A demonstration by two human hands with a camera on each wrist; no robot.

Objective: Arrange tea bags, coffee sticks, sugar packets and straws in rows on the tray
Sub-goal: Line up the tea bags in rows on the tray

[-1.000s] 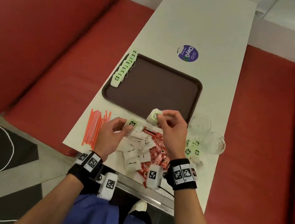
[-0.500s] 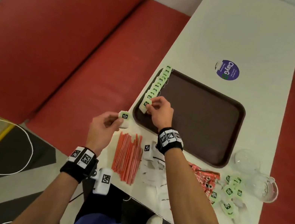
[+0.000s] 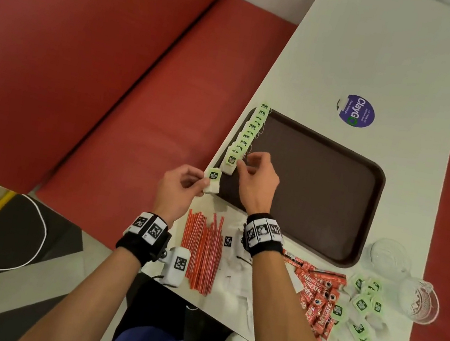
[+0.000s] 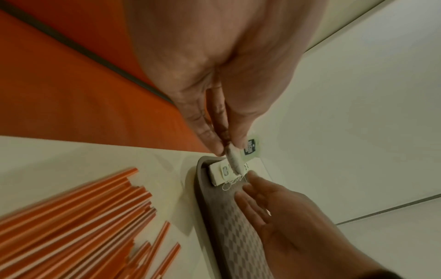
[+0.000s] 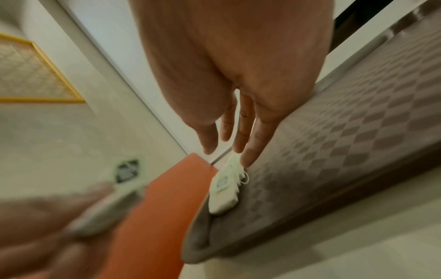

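A brown tray lies on the white table. Several green-tagged tea bags form a row along its left edge. My right hand hovers at the row's near end; in the right wrist view its straight fingers touch the row and hold nothing. Just left of the tray's near-left corner, my left hand pinches one more tea bag, whose green tag shows in the left wrist view.
Orange straws, white sugar packets, red coffee sticks and loose tea bags lie along the table's near edge. Two glass cups stand at the right. A red bench runs along the left.
Both hands carried tea bags from the near pile to the tray's left edge. The right hand laid its bag at the row's near end and let go; the left came closer.
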